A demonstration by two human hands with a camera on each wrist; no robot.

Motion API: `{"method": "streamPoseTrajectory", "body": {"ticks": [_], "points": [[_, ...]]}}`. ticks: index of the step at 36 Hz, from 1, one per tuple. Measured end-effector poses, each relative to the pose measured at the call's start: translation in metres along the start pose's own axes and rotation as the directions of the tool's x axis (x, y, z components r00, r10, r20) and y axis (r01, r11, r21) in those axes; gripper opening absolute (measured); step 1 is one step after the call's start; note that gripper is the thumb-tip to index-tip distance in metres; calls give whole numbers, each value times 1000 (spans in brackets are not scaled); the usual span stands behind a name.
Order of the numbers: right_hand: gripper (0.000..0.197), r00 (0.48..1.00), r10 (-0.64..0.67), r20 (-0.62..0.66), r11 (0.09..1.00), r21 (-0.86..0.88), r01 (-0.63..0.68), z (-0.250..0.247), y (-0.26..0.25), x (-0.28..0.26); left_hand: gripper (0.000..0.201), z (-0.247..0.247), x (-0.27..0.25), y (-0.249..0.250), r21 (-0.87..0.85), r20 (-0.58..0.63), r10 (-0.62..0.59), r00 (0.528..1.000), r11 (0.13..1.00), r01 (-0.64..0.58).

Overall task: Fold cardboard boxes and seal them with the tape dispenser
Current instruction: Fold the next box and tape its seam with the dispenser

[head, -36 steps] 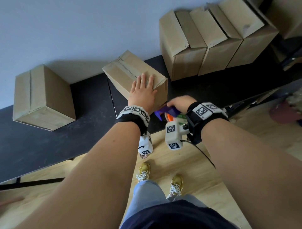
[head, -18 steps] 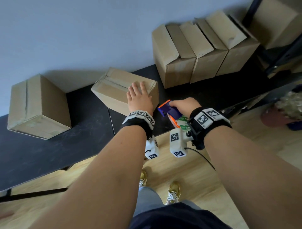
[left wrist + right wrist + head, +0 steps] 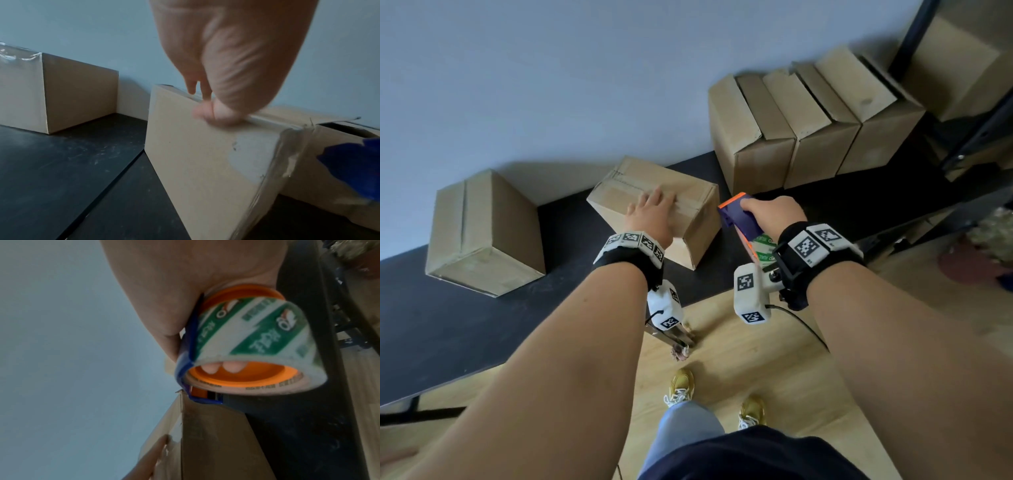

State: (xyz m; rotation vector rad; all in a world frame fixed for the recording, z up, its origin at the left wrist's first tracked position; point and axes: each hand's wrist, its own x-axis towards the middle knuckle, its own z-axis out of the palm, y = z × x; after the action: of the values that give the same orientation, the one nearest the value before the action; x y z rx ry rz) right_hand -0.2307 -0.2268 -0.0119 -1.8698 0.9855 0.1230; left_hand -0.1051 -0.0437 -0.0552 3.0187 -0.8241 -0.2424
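Observation:
A taped cardboard box stands skewed on the black table. My left hand lies flat on its top with straight fingers, over the tape seam; in the left wrist view the fingers press the top edge of the box. My right hand grips the blue and orange tape dispenser just off the box's right corner, held in the air. In the right wrist view, fingertips show inside the orange core of the green and white tape roll.
Another sealed box stands at the table's left. Several boxes line the wall at the back right. A dark shelf frame with a box stands at the far right. Wooden floor lies below the table's front edge.
My right hand has carried the dispenser from the box's near side up to its right corner. The left hand has stayed flat on the box top.

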Motion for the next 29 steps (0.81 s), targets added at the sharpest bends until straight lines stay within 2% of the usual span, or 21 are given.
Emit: {"method": "streamPoseTrajectory", "body": {"ticks": [3,10,12,16,18,21,23,25,26,27,29], "points": [[39,1000,-8,-9,1000,30,8,1,-4,-2,79,-2,-3,2,23,39,-6,999,1000,5],[39,998,-27,-65,996,84,32,-4,-5,-2,67,-4,-9,27,82,-25,-73,997,994,75],[45,995,-36,-89,995,94,45,-7,-4,-1,66,-5,-9,33,83,-33,-116,993,990,118],[68,992,-50,-117,991,118,64,-10,-2,-1,70,-5,-10,43,87,-44,-174,984,980,177],[72,992,-64,-107,988,136,79,-11,-2,0,71,-4,-9,42,82,-41,-186,982,978,189],[65,992,-100,-79,983,147,110,-13,-2,1,68,-8,-8,38,73,-26,-208,978,975,210],[61,990,-125,-64,981,144,133,-14,-3,0,68,-16,-5,40,61,38,-228,973,972,226],[61,987,-146,-60,979,136,153,-14,-4,-1,61,-27,3,42,-44,97,-261,960,963,266],[61,986,-155,-65,978,134,162,-15,-5,-1,51,-36,6,44,-140,113,-286,952,944,300],[61,984,-164,-72,976,134,173,-15,-6,-1,42,-43,10,43,-251,109,-297,949,915,315],[59,980,-180,-83,971,141,191,-17,-8,-2,37,-55,19,43,-474,118,-322,939,813,338]]}}
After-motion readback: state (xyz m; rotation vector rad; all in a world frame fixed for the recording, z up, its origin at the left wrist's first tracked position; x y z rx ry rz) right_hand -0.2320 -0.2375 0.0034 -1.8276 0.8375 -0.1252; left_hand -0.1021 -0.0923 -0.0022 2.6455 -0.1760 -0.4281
